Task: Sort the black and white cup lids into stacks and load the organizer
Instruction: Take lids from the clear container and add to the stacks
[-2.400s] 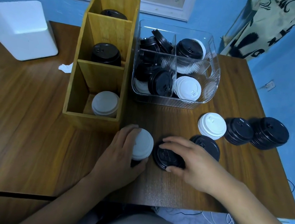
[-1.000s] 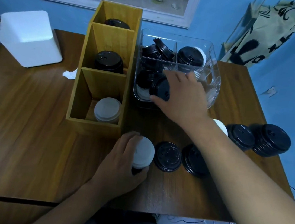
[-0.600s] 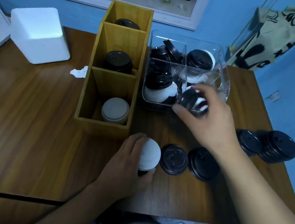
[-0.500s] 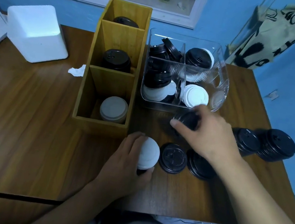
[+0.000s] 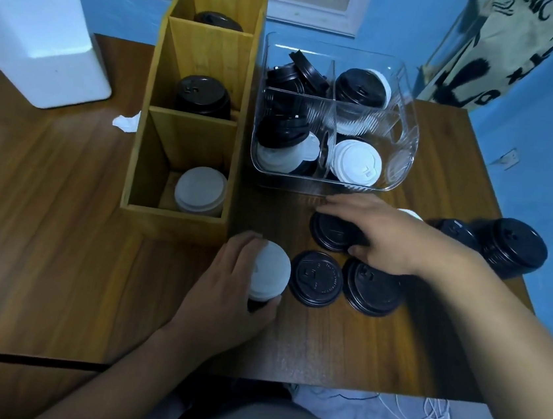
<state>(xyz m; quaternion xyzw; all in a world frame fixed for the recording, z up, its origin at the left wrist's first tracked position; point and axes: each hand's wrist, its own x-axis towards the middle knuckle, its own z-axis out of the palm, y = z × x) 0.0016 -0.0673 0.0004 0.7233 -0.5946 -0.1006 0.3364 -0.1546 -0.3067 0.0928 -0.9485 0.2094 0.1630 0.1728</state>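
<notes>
Black lid (image 5: 332, 233) lay flat on table (image 5: 41, 234), poking out at 9 o'clock of right hand (image 5: 389, 237). Thumb was on near rim, fingers over far rim, pinching it. Left hand (image 5: 224, 293) gripped white lid stack (image 5: 270, 270) at 5 o'clock of wooden organizer (image 5: 173, 225). Lids probably light, thin, slick, a bit flexy; take by opposite rim edges.

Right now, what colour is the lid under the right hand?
Black lid; head view.
</notes>
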